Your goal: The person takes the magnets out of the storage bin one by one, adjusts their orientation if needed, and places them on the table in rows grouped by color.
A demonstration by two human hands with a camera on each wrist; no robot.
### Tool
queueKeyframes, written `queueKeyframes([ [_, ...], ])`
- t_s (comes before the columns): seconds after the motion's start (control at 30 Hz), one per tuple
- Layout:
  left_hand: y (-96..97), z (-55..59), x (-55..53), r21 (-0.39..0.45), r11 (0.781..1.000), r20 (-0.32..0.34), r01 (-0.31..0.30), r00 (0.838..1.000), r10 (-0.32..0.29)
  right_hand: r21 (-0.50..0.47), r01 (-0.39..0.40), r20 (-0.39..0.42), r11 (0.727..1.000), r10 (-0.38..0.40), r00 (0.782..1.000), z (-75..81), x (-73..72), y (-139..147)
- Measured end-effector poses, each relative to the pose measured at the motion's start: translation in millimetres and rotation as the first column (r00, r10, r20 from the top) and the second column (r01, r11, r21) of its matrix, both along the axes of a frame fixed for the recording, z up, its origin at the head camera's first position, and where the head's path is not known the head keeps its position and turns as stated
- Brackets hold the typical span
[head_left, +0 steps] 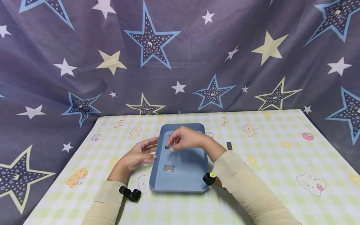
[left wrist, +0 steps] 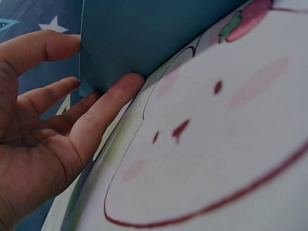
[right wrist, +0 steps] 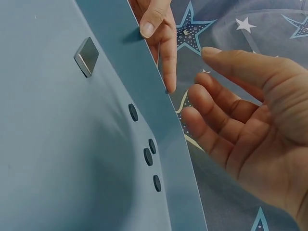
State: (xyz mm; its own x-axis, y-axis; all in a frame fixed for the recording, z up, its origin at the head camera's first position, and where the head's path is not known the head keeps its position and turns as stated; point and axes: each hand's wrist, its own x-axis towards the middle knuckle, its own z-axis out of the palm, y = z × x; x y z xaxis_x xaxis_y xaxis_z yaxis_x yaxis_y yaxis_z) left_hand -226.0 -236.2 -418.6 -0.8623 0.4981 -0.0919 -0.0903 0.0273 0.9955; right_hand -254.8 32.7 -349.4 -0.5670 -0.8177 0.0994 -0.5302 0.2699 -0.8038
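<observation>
A shallow blue tray point(head_left: 191, 175) lies on the table, longer from front to back than across. My left hand point(head_left: 138, 156) touches its left wall with fingers spread and fairly straight; in the left wrist view the fingertips point(left wrist: 131, 83) are against the outer wall. Above the tray's left half hovers my right hand point(head_left: 189, 138), fingers loosely bent, nothing visible between them. Under it is a small black disc point(head_left: 167, 147), and the right wrist view shows several such discs point(right wrist: 148, 157) along the tray's side. Nearer the front, a shiny rectangular metal piece point(right wrist: 87, 57) lies in the tray.
Right of the tray, a dark flat rectangular piece point(head_left: 229, 146) lies on the checked tablecloth point(head_left: 275, 187), partly beyond my right forearm. A purple-grey curtain point(head_left: 185, 62) with stars hangs behind the table. Each wrist carries a small black camera point(head_left: 130, 193).
</observation>
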Motion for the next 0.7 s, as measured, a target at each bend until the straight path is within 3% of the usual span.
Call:
queueKeyframes([
  [0.27,-0.4,1.5,0.7,0.003,1.0,0.013,-0.002,1.0,0.002,0.009,-0.067,0.039,0.998,0.067,0.997,-7.7,-4.1,-7],
  [0.5,-1.2,2.4,2.1,0.004,1.0,0.009,0.005,1.0,-0.005,0.026,-0.04,0.183,0.999,0.035,0.982,-21.2,-9.3,-14],
  [0.7,-0.1,2.1,2.1,0.008,1.0,0.011,0.008,1.0,-0.008,0.046,-0.072,0.268,0.996,0.057,0.962,-28.5,-7.7,-17],
])
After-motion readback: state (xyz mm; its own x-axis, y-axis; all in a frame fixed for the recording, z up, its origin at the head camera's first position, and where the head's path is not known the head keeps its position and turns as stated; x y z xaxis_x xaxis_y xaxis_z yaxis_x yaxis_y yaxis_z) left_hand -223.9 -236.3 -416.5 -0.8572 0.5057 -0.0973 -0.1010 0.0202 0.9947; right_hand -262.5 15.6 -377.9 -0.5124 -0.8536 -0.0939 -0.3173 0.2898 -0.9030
